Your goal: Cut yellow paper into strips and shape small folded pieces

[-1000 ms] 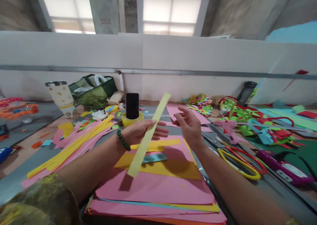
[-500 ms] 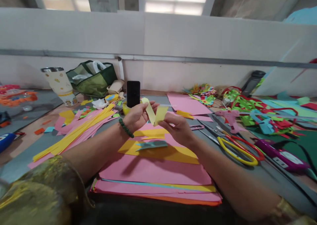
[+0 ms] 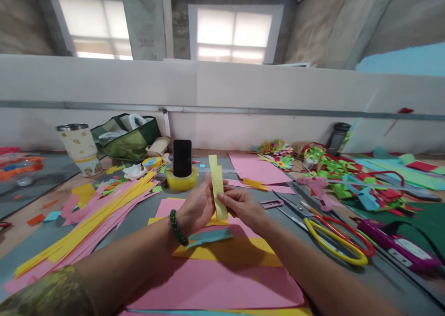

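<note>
A pale yellow paper strip [image 3: 218, 186], folded into overlapping lengths, stands upright between my hands. My left hand [image 3: 201, 202], with a green bead bracelet at the wrist, has its fingers closed behind the strip. The thumb and fingers of my right hand [image 3: 241, 206] pinch the strip's right edge. Beneath the hands lie a blue paper piece [image 3: 210, 237], a yellow sheet [image 3: 250, 252] and a stack of pink sheets [image 3: 215, 283].
Yellow and pink strips [image 3: 100, 218] lie left. A phone [image 3: 182, 158] stands in a yellow holder [image 3: 181, 180] ahead. Scissors [image 3: 335, 239], a pink glue gun [image 3: 318, 191] and a purple device [image 3: 398, 246] sit right. A patterned tumbler [image 3: 79, 149] stands back left.
The view has tilted up. The yellow strip, earlier bent in an open V between my hands, now has its lengths laid together upright, and my hands are closer to each other.
</note>
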A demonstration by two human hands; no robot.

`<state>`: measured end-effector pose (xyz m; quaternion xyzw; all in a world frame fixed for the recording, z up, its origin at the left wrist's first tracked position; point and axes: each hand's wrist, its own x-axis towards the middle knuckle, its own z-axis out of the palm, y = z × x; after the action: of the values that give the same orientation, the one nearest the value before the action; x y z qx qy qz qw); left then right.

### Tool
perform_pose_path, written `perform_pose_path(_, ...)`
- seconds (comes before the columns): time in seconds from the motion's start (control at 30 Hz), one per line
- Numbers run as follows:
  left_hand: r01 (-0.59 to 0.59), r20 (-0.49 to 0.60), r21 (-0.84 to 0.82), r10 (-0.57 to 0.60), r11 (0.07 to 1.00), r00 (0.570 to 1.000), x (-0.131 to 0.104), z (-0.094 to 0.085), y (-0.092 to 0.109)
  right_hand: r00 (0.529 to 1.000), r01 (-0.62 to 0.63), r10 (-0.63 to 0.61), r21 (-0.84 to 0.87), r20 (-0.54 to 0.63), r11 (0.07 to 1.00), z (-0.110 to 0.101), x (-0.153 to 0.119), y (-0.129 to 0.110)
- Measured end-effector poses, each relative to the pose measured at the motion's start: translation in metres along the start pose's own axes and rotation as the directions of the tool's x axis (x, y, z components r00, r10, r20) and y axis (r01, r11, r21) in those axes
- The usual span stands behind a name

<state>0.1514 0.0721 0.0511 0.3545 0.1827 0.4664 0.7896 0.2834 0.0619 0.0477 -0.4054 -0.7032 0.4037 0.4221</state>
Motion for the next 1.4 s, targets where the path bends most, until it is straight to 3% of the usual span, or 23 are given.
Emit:
perform_pose_path(0.17,-0.068,0.071,0.157,0.057,0.985,0.996,0.001,-0.005,-0.003,1.0,0.002,-0.001,-0.076,0.017,0.997,-0.004,-0.003,-0.001)
perform_pose_path(0.23,-0.081,0.066,0.228,0.067,0.97,0.996,0.001,-0.007,-0.003,0.996,0.041,-0.057,-0.229,-0.065,0.973,-0.011,-0.004,-0.003)
perform_pose_path(0.3,-0.051,0.051,0.285,0.037,0.957,0.998,-0.001,-0.008,-0.002,0.959,0.078,-0.165,-0.345,-0.23,0.935,-0.018,-0.004,-0.007)
perform_pose_path(0.37,0.033,0.049,0.34,-0.053,0.94,0.997,-0.004,-0.009,-0.004,0.911,0.109,-0.206,-0.272,-0.358,0.956,-0.024,-0.002,-0.01)
perform_pose_path(0.4,0.075,0.058,0.369,-0.104,0.927,0.993,-0.006,-0.009,-0.005,0.91,0.12,-0.18,-0.177,-0.375,0.977,-0.026,-0.001,-0.012)
perform_pose_path(0.5,0.133,0.101,0.436,-0.196,0.89,0.975,-0.011,-0.008,-0.009,0.949,0.089,-0.066,0.063,-0.309,0.994,-0.028,0.001,-0.016)
perform_pose_path(0.6,0.149,0.118,0.462,-0.227,0.875,0.967,-0.015,-0.007,-0.011,0.951,0.066,-0.037,0.086,-0.308,0.994,-0.025,0.0,-0.017)
perform_pose_path(0.73,0.13,0.113,0.458,-0.203,0.879,0.973,-0.014,-0.006,-0.01,0.947,0.068,-0.038,0.084,-0.319,0.994,-0.022,-0.002,-0.015)
perform_pose_path(0.9,0.098,0.12,0.43,-0.165,0.898,0.979,-0.01,-0.01,-0.009,0.965,0.054,0.004,0.211,-0.261,0.976,-0.024,0.001,-0.01)
perform_pose_path(1.07,0.159,0.097,0.446,-0.225,0.881,0.97,-0.007,-0.015,-0.009,0.922,0.111,0.004,0.275,-0.388,0.955,-0.032,0.005,-0.01)
perform_pose_path(1.23,0.133,0.049,0.462,-0.175,0.877,0.983,-0.006,-0.013,0.0,0.955,0.013,0.08,0.31,-0.287,0.951,-0.032,0.007,-0.009)
perform_pose_path(1.4,0.121,0.0,0.611,-0.152,0.783,0.988,-0.003,-0.015,0.01,0.911,0.159,-0.038,0.265,-0.411,0.951,-0.033,0.011,-0.007)
